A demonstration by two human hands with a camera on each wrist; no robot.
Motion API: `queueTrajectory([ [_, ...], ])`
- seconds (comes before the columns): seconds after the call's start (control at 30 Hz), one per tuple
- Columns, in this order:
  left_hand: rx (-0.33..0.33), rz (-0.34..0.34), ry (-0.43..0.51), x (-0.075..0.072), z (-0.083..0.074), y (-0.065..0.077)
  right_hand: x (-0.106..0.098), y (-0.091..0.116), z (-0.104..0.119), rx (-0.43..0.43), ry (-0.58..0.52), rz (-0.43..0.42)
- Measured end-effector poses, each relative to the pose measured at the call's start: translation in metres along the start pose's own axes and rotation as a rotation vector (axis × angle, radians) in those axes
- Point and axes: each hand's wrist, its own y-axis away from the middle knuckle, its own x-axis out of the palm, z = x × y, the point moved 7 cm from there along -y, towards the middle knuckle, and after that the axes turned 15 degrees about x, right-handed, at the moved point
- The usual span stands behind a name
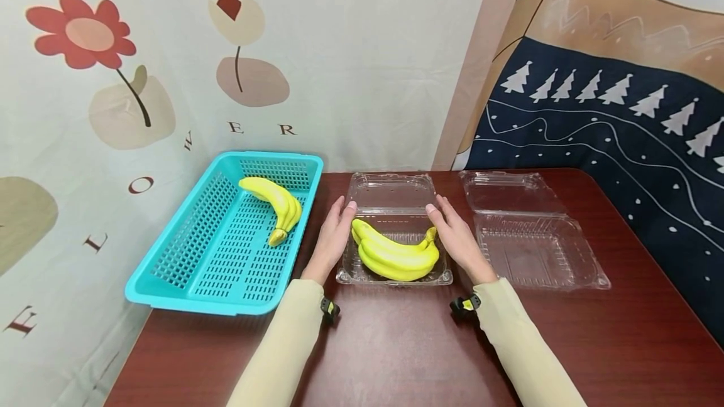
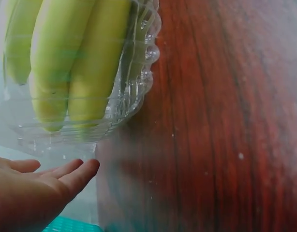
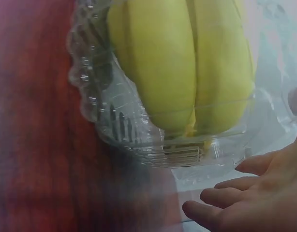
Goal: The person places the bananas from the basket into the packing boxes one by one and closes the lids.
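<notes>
A bunch of yellow bananas (image 1: 396, 255) lies in the base of a clear plastic clamshell box (image 1: 346, 275), its stem pointing right. The lid (image 1: 390, 192) of that box is folded back toward the wall. On the box's left side is my left hand (image 1: 334, 234), fingers nearly straight. My right hand (image 1: 457, 237) flanks the other side in the same way. From the left wrist, bananas (image 2: 85, 63) show through the clear wall, with the fingertips just off the box. In the right wrist view, the fingers (image 3: 221, 195) extend beside the box wall (image 3: 177, 157). Neither hand grips anything.
At left, a turquoise plastic basket (image 1: 186, 300) holds another banana bunch (image 1: 279, 203). A second clear clamshell box (image 1: 537, 250) stands open on the right with nothing in it. The dark red wooden table (image 1: 390, 344) meets a printed cloth backdrop (image 1: 362, 68) behind.
</notes>
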Motion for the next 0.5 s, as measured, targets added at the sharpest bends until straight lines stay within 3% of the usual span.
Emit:
queueTrajectory([
  [0.5,-0.073,-0.022,0.14,0.004,0.011,-0.011,0.0,-0.018,0.0,0.084,-0.13,0.061],
])
